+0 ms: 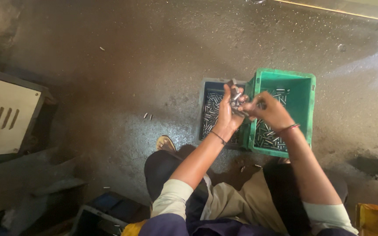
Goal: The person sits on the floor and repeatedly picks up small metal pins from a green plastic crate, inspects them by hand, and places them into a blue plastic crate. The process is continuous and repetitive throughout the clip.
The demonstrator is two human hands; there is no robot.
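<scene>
My left hand (227, 114) is raised over the blue bin (204, 94) and holds a small bunch of short metal pins (236, 97). My right hand (268, 111) meets it from the right, its fingertips pinching at the same pins, above the edge of the green bin (307, 105). Both bins sit side by side on the floor and hold several shiny metal pins. A dark thread circles my left wrist and a red one my right.
A few loose pins (148, 116) lie on the speckled floor left of the bins. A slotted metal cabinet (5, 118) stands at the left. My sandalled foot (166, 143) is near the blue bin. A yellow box (377, 218) sits at the bottom right.
</scene>
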